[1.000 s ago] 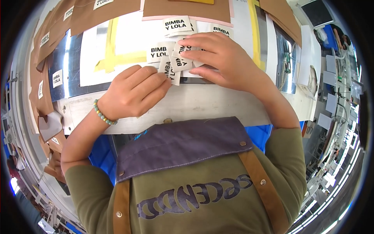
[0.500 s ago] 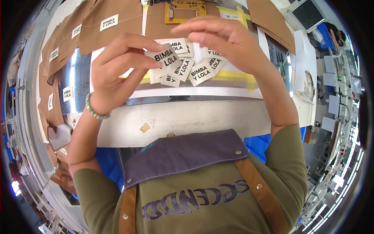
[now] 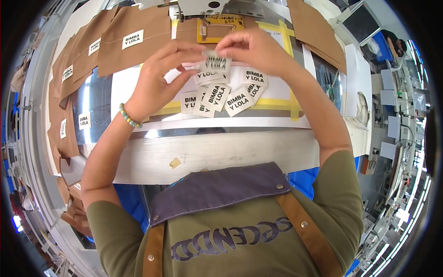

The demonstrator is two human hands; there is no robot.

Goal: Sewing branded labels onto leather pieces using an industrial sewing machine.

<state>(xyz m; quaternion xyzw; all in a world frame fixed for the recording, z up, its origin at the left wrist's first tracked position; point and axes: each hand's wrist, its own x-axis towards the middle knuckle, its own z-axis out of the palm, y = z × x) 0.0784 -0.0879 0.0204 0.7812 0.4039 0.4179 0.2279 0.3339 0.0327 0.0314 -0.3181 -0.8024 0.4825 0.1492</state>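
My right hand (image 3: pixel 244 48) pinches a white printed square label (image 3: pixel 216 63) by its top edge above the pile, the print smeared by motion. My left hand (image 3: pixel 168 74) is just left of it, thumb and fingers apart, its fingertips close to the label's left edge. Below both hands several similar white labels with black print (image 3: pixel 238 102) lie loosely overlapping on a white board (image 3: pixel 221 122) crossed by yellow tape (image 3: pixel 290 108).
At the back are a yellow template frame (image 3: pixel 233 21) and metal machine part (image 3: pixel 210 8). Brown pieces (image 3: pixel 113 60), some bearing labels, lie left; more brown sheets (image 3: pixel 318 32) lie right, beside a monitor (image 3: pixel 357 25). A pale wooden table edge (image 3: pixel 240 152) runs in front.
My left hand first lifted a label from the pile; now my right hand grips that label and my left fingers have spread. Both hands have moved up and toward each other over the pile.
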